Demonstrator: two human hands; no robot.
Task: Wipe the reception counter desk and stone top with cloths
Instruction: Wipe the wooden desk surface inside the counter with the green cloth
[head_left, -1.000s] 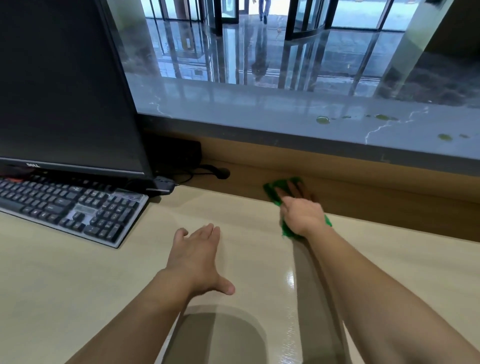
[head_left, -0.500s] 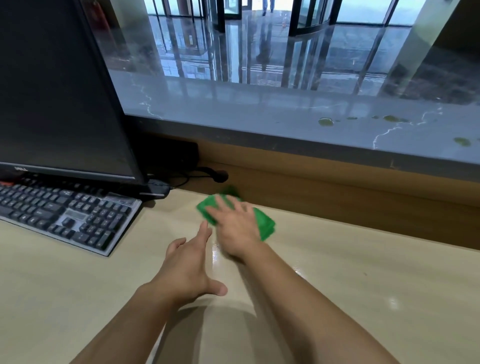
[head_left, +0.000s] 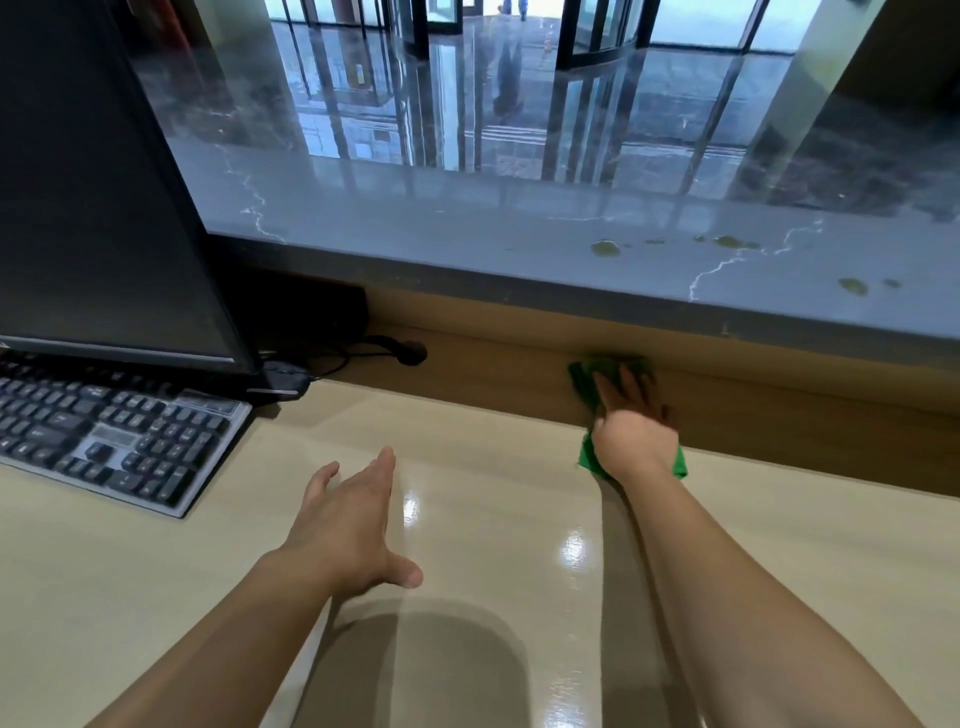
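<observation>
The right grip, fingers straight, pressed the cloth at the table back edge; the left grip was spread.

The glossy beige tabletop carries a black keyboard at its left, a dark monitor standing behind that, and a green cloth at its back edge, pushed against the brown wooden panel below the grey stone top, which bears greenish spots.

Right hand has slid green cloth rightward along the desk's back edge.
</observation>
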